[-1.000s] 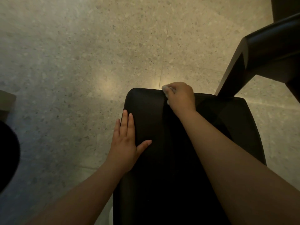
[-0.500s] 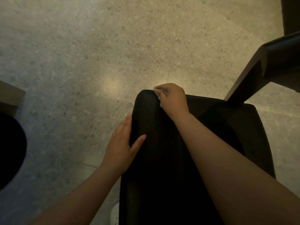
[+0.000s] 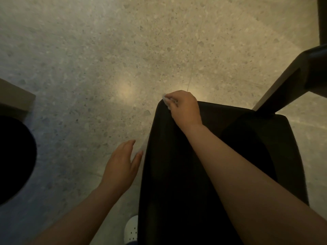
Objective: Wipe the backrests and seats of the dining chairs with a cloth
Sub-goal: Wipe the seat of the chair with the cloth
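Left hand (image 3: 122,161) off the black chair (image 3: 168,174) since 0.5 s ago; now just beside its left edge, not touching, fingers straight and relaxed. Right hand (image 3: 184,107) at the chair's far left corner, fingers curled round a white cloth (image 3: 166,101), cloth against the edge. White shoe (image 3: 131,228) at bottom edge

— Position of the chair?
— The chair (image 3: 177,174) stands on the floor (image 3: 88,59), directly before the person. A slanted furniture leg (image 3: 283,89) runs down to its far right corner.
— The hands?
— The right hand (image 3: 185,108) is on the chair's far left corner, with the cloth (image 3: 166,102) under its fingers. The left hand (image 3: 122,165) is just beside the chair's left edge.
— Anything else?
— A shoe (image 3: 131,228) on the floor at the near left; a round object (image 3: 14,156) far left, with a ledge (image 3: 14,96) behind it.
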### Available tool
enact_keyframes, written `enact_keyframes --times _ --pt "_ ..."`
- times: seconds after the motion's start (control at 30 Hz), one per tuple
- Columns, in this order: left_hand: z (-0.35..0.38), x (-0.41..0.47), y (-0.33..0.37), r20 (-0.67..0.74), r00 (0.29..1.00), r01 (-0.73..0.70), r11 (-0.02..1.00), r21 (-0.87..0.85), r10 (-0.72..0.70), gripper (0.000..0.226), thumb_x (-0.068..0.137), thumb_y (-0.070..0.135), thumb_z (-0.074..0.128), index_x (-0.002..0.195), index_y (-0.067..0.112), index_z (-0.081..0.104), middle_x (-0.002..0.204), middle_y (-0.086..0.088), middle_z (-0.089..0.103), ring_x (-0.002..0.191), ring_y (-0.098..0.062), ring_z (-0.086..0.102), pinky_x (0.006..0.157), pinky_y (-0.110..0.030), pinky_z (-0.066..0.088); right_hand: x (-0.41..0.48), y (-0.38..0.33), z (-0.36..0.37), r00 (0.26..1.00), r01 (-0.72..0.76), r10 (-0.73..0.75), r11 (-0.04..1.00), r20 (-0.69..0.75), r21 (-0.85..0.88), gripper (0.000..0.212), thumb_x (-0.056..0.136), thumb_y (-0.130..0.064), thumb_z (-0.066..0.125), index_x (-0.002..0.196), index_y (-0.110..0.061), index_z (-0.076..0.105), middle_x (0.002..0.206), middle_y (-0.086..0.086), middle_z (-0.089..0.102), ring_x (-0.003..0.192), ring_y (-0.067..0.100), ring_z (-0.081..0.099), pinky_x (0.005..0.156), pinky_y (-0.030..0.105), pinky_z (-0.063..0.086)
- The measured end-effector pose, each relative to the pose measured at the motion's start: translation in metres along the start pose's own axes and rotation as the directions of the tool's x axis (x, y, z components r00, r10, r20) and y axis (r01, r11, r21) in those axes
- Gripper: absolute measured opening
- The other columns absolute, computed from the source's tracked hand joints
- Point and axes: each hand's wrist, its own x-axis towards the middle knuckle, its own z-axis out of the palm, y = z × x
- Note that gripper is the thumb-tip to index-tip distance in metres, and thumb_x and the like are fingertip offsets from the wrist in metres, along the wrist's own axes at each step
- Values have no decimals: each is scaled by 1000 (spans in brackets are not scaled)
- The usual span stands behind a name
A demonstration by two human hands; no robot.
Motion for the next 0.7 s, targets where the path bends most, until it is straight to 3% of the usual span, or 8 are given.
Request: enact_keyframes --times 0.07,0.17,0.23,0.3,0.4,0.5,0.6,0.7 --pt "-2 0 -4 0 1000 27 1000 5 -27 49 99 37 46 143 15 43 142 -6 49 129 -18 45 99 -22 27 -13 -4 -5 982 87 -93 995 162 40 22 95 -20 59 112 -14 72 101 3 68 82 7 58 78 18 47" --pt "-3 -2 -5 17 999 47 999 12 -47 49 99 38 45 143 15 43 142 -6 49 130 -20 44 101 -25 30 -39 -7 -3 916 280 -257 959 307 -33 22 93 -18 60 111 -12 72 107 3 70 96 7 56 91 5 34" --pt "-1 -6 -5 45 998 52 998 30 -53 50 99 38 44 144 15 42 144 -5 47 131 -20 43 103 -27 31 -43 -8 -3 936 238 -225 971 271 -14 23 94 -20 58 110 -13 72 106 3 70 99 12 59 93 19 43" --pt "1 -11 -4 58 997 48 998 33 -50 51 99 39 44 144 16 41 144 -4 47 132 -18 43 103 -26 31 -31 -6 -6 983 153 -148 987 108 -44 23 94 -15 56 109 -10 72 106 6 69 101 21 61 90 33 48" --pt "2 -13 -4 56 998 41 999 23 -42 51 99 39 44 144 16 41 144 -4 47 131 -18 43 101 -25 30 -15 -8 -7 998 17 -23 995 -59 -103 23 95 -13 54 111 -8 70 111 10 67 107 25 58 94 36 45" --pt "0 -11 -3 47 998 30 999 19 -31 49 99 36 46 143 14 43 143 -5 48 131 -18 44 100 -22 27 -34 -13 5 997 62 -69 981 -32 -181 19 94 -7 58 108 -8 70 107 10 66 107 25 55 91 41 50" --pt "-2 -10 -2 43 999 14 1000 27 -15 48 99 34 47 141 12 45 140 -7 50 129 -19 45 98 -21 26 -59 -14 11 984 141 -127 983 126 -116 26 95 -13 58 118 -14 68 119 4 65 119 20 49 104 32 37" --pt "-3 -11 0 33 999 -4 1000 22 3 47 99 34 47 140 13 46 139 -7 52 127 -19 47 98 -20 27 -68 -14 3 965 107 -94 994 245 -39 27 94 -15 57 119 -15 68 121 3 65 117 19 53 102 27 38"
